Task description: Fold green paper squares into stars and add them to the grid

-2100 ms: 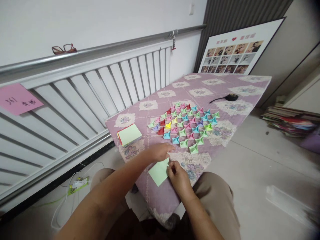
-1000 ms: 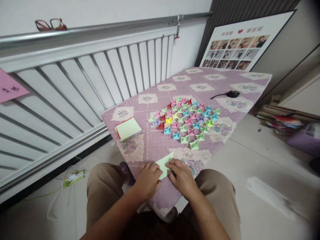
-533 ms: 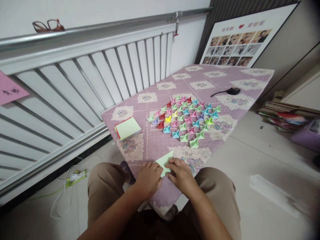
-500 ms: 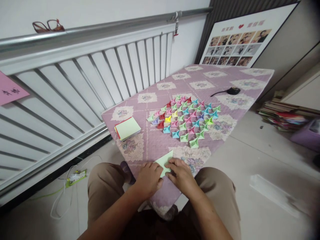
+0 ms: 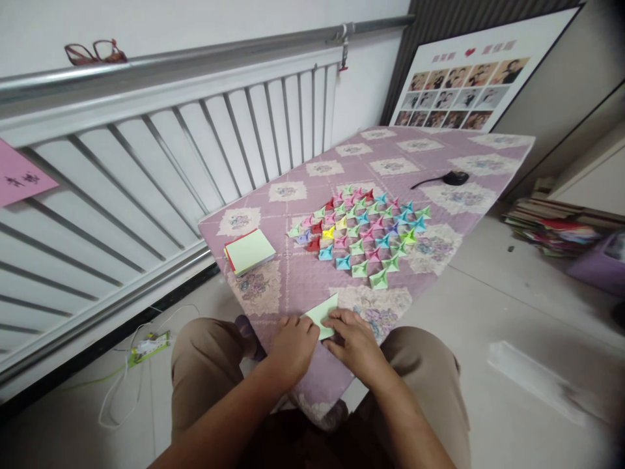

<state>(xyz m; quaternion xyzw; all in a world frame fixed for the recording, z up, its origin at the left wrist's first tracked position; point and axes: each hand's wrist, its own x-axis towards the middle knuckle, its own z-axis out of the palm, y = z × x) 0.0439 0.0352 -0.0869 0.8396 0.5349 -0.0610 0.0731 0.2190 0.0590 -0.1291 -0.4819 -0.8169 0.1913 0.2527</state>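
A pale green sheet of paper (image 5: 323, 312) lies at the near corner of the table, its far corner pointing away from me. My left hand (image 5: 296, 342) grips its left side, fingers bent over the edge and the thumb mostly hidden. On the right, my right hand (image 5: 349, 332) pinches the near right part, with its index finger on the paper and the thumb close below. Beyond the hands, several small folded paper pieces (image 5: 357, 247) in green, pink, blue, red, yellow and purple stand in slanting rows. A stack of coloured paper (image 5: 251, 252), pale green on top, lies to the left.
A flowered purple cloth covers the table (image 5: 266, 215). A black object with a cord (image 5: 455, 178) lies at the far right. Along the left runs a white radiator (image 5: 209, 143) under a pipe carrying glasses (image 5: 95, 52). A power strip (image 5: 149, 347) with cables lies on the floor.
The near edge of the green sheet now sits farther from me, and less of the sheet shows between my hands. My left thumb has tucked in; the right hand has barely moved.
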